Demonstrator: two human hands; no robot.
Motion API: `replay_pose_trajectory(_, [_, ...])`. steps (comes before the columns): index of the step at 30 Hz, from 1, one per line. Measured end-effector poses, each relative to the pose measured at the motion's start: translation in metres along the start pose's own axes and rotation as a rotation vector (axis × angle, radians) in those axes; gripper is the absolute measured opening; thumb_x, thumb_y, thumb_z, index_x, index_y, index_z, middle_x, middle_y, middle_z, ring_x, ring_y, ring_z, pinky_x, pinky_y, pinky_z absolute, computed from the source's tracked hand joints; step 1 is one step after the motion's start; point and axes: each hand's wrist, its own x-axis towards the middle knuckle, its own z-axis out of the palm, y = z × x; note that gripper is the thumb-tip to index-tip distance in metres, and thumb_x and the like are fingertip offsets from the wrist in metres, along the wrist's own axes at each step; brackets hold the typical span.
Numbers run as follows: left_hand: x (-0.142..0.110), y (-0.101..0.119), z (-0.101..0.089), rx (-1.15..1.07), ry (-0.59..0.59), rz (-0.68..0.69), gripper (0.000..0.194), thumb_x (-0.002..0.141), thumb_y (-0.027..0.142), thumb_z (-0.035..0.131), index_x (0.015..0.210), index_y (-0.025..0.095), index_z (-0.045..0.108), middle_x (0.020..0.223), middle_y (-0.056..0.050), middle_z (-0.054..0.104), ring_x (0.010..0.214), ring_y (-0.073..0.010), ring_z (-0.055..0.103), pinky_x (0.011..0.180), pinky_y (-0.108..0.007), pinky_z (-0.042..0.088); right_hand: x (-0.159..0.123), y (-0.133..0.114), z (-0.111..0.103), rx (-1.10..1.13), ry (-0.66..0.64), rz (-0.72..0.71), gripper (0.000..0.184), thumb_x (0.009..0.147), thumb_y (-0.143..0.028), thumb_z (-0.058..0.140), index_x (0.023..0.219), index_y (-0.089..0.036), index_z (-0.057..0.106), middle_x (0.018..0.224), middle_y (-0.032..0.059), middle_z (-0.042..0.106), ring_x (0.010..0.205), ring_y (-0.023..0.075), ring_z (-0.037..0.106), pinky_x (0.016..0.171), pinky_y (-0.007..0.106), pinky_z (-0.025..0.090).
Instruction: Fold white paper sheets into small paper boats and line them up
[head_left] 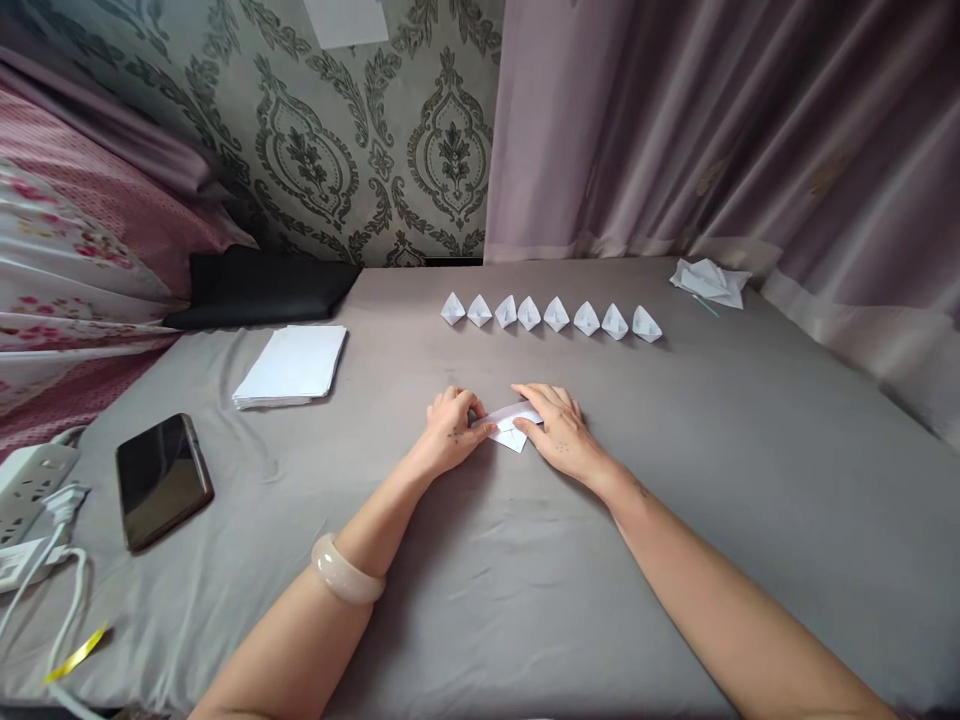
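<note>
The small, white, partly folded piece of paper (pixel 513 438) lies between the fingertips of the left hand (pixel 448 432) and those of the right hand (pixel 564 432). A long, narrow band (pixel 504 413) with a faint lilac-grey tint runs along its far edge, slanting so that the end at the left fingers sits nearer the wearer than the end under the right fingers. Below the band, a brighter white triangular part narrows to a point facing the wearer, just past the two thumb tips. Thin crease lines show on this part, between the thumbs. The left thumb and forefinger cover the left end.
</note>
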Motion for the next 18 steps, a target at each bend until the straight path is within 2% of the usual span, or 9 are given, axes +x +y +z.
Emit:
replay_pose_trajectory(5, [-0.004, -0.001, 0.0, -0.169, -0.047, 0.007, 0.007, 0.081, 0.027, 0.055, 0.083, 0.02, 0.054, 0.076, 0.002, 0.055, 0.073, -0.0144, 0.049, 0.076, -0.031, 0.039, -0.003, -0.001, -0.006, 0.052, -0.057, -0.015, 0.047, 0.09, -0.027, 0.052, 0.136, -0.027, 0.045, 0.131, 0.0054, 0.057, 0.118, 0.0213, 0.048, 0.095, 0.039, 0.041])
replay_pose_trajectory(8, [-0.005, -0.004, 0.0, -0.289, -0.039, 0.051, 0.011, 0.081, 0.026, 0.054, 0.09, 0.02, 0.053, 0.076, 0.002, 0.056, 0.067, -0.0123, 0.047, 0.067, -0.026, 0.039, -0.003, -0.001, -0.011, 0.098, -0.06, -0.022, 0.05, 0.088, -0.028, 0.054, 0.137, -0.029, 0.043, 0.131, 0.005, 0.056, 0.121, 0.0209, 0.046, 0.098, 0.039, 0.04])
replay_pose_trajectory(10, [-0.006, -0.005, -0.001, -0.304, -0.019, 0.093, 0.012, 0.082, 0.027, 0.054, 0.092, 0.02, 0.055, 0.081, 0.001, 0.058, 0.069, -0.0123, 0.048, 0.066, -0.025, 0.039, -0.003, -0.002, -0.015, 0.162, -0.05, 0.0, 0.053, 0.085, -0.028, 0.057, 0.137, -0.03, 0.044, 0.127, 0.0048, 0.058, 0.119, 0.0212, 0.048, 0.098, 0.04, 0.04])
replay_pose_trajectory(13, [-0.007, -0.003, -0.005, -0.279, 0.021, 0.12, 0.014, 0.085, 0.031, 0.054, 0.094, 0.021, 0.058, 0.09, -0.002, 0.06, 0.079, -0.0146, 0.051, 0.069, -0.026, 0.041, -0.003, -0.004, -0.023, 0.3, -0.04, 0.105, 0.052, 0.081, -0.029, 0.062, 0.132, -0.031, 0.05, 0.113, 0.0033, 0.064, 0.103, 0.0203, 0.057, 0.09, 0.038, 0.045])
replay_pose_trajectory(15, [-0.007, -0.001, -0.008, -0.283, 0.033, 0.14, 0.018, 0.086, 0.034, 0.055, 0.099, 0.022, 0.06, 0.095, -0.003, 0.062, 0.086, -0.0167, 0.053, 0.073, -0.028, 0.042, -0.003, -0.005, -0.028, 0.405, -0.048, 0.149, 0.045, 0.08, -0.029, 0.063, 0.125, -0.031, 0.057, 0.105, 0.0015, 0.065, 0.091, 0.0175, 0.06, 0.083, 0.034, 0.047])
replay_pose_trajectory(18, [-0.008, 0.003, -0.011, -0.276, 0.0, 0.231, 0.023, 0.087, 0.037, 0.058, 0.103, 0.022, 0.063, 0.098, -0.004, 0.064, 0.092, -0.0179, 0.056, 0.082, -0.03, 0.042, -0.004, -0.007, -0.032, 0.51, -0.025, 0.119, 0.033, 0.08, -0.028, 0.064, 0.113, -0.028, 0.064, 0.096, -0.0003, 0.065, 0.085, 0.0151, 0.061, 0.079, 0.03, 0.047])
